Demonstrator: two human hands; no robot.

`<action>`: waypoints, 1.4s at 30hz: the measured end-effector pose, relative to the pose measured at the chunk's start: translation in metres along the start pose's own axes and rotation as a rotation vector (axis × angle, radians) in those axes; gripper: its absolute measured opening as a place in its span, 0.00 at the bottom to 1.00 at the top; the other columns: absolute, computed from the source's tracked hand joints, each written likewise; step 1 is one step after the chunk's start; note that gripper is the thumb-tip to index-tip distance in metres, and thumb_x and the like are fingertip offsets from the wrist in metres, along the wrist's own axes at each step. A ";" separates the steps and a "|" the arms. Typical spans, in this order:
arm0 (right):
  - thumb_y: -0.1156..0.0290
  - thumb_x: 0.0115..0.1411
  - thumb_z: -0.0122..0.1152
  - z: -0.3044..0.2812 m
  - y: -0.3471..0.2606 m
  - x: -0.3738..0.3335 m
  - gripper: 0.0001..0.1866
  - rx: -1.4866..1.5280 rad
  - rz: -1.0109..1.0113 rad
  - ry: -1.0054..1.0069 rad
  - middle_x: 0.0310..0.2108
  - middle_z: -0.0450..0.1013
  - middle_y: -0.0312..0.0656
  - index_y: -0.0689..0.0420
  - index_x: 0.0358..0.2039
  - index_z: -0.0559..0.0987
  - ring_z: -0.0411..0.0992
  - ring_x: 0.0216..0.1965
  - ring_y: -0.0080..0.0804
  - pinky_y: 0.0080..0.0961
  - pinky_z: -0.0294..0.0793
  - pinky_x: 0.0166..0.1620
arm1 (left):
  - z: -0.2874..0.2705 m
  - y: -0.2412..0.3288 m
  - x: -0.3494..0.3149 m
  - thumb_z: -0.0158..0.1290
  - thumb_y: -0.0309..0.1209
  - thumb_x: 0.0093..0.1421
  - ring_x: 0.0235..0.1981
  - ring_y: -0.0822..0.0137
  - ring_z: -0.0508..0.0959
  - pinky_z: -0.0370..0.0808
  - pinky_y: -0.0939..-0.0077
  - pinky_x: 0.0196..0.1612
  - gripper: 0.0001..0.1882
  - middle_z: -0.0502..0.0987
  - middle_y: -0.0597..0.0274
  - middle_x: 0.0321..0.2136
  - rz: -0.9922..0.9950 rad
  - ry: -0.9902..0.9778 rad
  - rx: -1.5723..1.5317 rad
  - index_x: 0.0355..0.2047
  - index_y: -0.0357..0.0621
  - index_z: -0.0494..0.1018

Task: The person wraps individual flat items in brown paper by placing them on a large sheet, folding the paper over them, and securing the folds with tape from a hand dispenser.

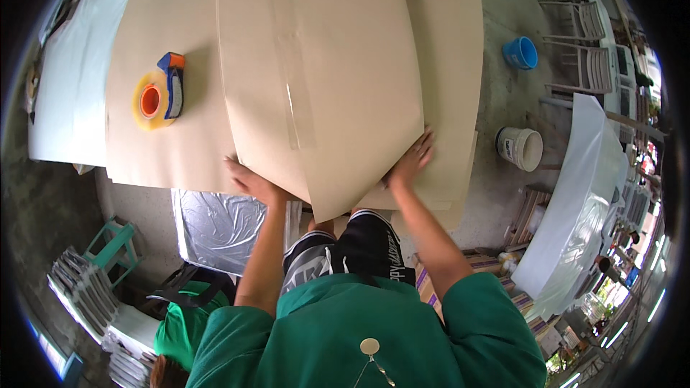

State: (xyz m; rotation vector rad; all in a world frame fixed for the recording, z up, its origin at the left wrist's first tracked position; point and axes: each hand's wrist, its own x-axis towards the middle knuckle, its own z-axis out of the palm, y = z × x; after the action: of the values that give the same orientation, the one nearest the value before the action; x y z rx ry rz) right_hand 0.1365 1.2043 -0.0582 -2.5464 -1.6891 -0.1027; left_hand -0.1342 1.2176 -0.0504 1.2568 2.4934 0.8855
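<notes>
A large brown paper piece (338, 50) narrows to a blunt point at its near end, with a strip of clear tape (293, 93) down its middle. It rests over wider brown sheets (183, 151). Along its left slanted edge lies my left hand (255, 183), fingers stretched and a little blurred. My right hand (411, 160) is at the right slanted edge, fingers extended along it. The paper partly hides both hands' inner sides. On the left sheet, apart from my hands, a roll of clear tape (140, 111) sits in a blue and orange dispenser (175, 90).
Left of the brown sheets is a white surface (72, 100). Below stand a green stool (115, 248), stacked white chairs (83, 291) and a silvery plastic-covered panel (215, 226). To the right are a blue bucket (519, 53), a white pail (519, 149) and a plastic-covered table (575, 215).
</notes>
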 end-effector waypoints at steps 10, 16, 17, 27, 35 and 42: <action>0.58 0.48 0.63 -0.104 0.026 0.009 0.25 0.747 0.136 -0.185 0.40 0.71 0.51 0.65 0.39 0.72 0.67 0.44 0.45 0.39 0.66 0.47 | -0.106 0.111 0.012 0.56 0.36 0.50 0.45 0.61 0.72 0.66 0.66 0.49 0.18 0.75 0.56 0.39 0.335 -1.151 -0.175 0.42 0.47 0.72; 0.45 0.29 0.72 -0.049 0.020 0.085 0.49 0.414 -0.117 -0.287 0.45 0.65 0.53 0.63 0.48 0.62 0.66 0.45 0.47 0.39 0.67 0.44 | -0.007 0.056 0.035 0.54 0.56 0.45 0.61 0.53 0.52 0.44 0.40 0.57 0.38 0.54 0.57 0.59 1.094 -0.461 0.417 0.57 0.69 0.56; 0.45 0.29 0.72 -0.044 0.028 0.087 0.50 0.353 -0.153 -0.347 0.45 0.65 0.52 0.62 0.48 0.62 0.66 0.45 0.47 0.39 0.67 0.44 | -0.001 0.050 0.030 0.55 0.56 0.43 0.61 0.54 0.52 0.42 0.41 0.58 0.42 0.53 0.55 0.60 1.129 -0.365 0.386 0.58 0.67 0.55; 0.62 0.45 0.66 -0.035 0.014 0.018 0.34 0.559 0.269 -0.088 0.40 0.68 0.51 0.62 0.48 0.61 0.69 0.41 0.45 0.36 0.69 0.42 | 0.050 0.166 -0.014 0.51 0.39 0.51 0.61 0.40 0.47 0.47 0.41 0.58 0.38 0.45 0.49 0.62 1.296 -0.732 0.417 0.61 0.60 0.48; 0.53 0.58 0.51 -0.051 -0.036 -0.083 0.22 1.485 0.674 -0.607 0.10 0.64 0.35 0.60 0.19 0.70 0.65 0.13 0.22 0.19 0.62 0.15 | 0.055 0.167 -0.020 0.49 0.31 0.50 0.61 0.42 0.46 0.46 0.43 0.59 0.38 0.46 0.53 0.62 1.309 -0.627 0.441 0.61 0.63 0.48; 0.53 0.58 0.50 -0.099 0.028 -0.028 0.24 1.590 0.723 -0.655 0.10 0.62 0.33 0.55 0.12 0.67 0.59 0.11 0.19 0.19 0.56 0.15 | 0.003 0.105 -0.005 0.48 0.37 0.54 0.63 0.59 0.47 0.42 0.44 0.60 0.33 0.48 0.62 0.62 1.155 -0.755 0.394 0.60 0.63 0.50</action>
State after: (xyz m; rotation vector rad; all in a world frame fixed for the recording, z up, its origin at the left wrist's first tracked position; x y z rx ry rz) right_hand 0.1506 1.1576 0.0365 -1.6028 -0.2587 1.4979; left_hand -0.0605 1.2630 0.0098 2.5828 1.2435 -0.0515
